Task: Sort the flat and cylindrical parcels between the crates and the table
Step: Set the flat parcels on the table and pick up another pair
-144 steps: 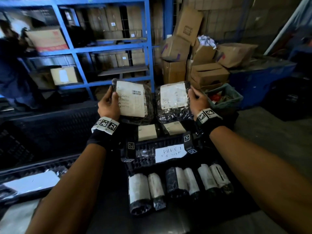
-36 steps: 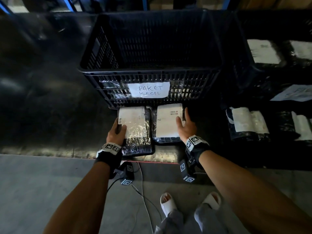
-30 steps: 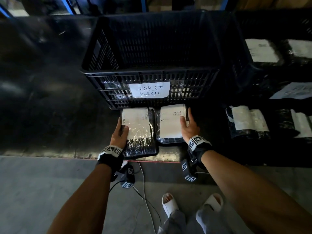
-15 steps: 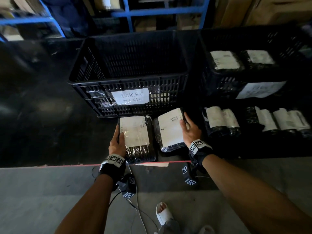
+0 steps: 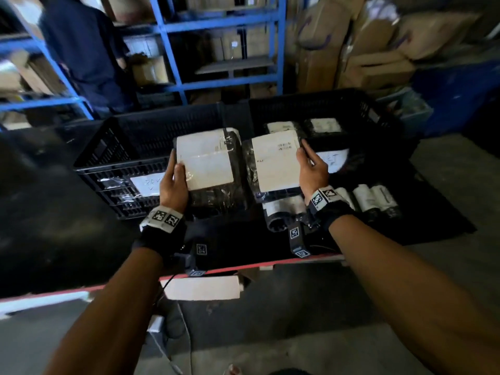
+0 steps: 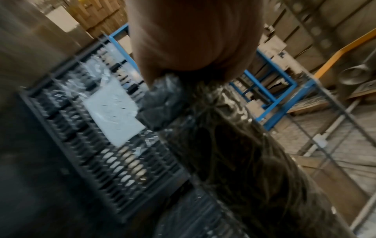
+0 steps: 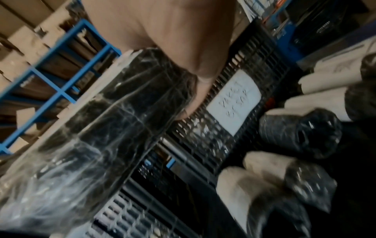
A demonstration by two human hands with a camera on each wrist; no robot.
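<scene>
My left hand (image 5: 174,182) grips a flat black-wrapped parcel with a white label (image 5: 209,163) by its left edge, held up in front of the left black crate (image 5: 108,150). My right hand (image 5: 311,169) grips a second flat labelled parcel (image 5: 273,163) by its right edge, in front of the right black crate (image 5: 378,115). In the wrist views each palm presses on the wrinkled black wrap of the left parcel (image 6: 234,145) and the right parcel (image 7: 114,128). Several cylindrical parcels (image 5: 373,197) lie in a row on the dark table (image 5: 54,226).
Two flat parcels (image 5: 322,125) lie inside the right crate. Each crate carries a white paper label on its front (image 5: 146,182). Blue shelving (image 5: 224,52) with cardboard boxes stands behind. A person in dark clothes (image 5: 84,50) stands at the back left. The red table edge (image 5: 297,261) is near me.
Both hands have lifted the two flat parcels off the table, up and to the right, to the height of the crate rims. My head has tilted up, so the shelving shows.
</scene>
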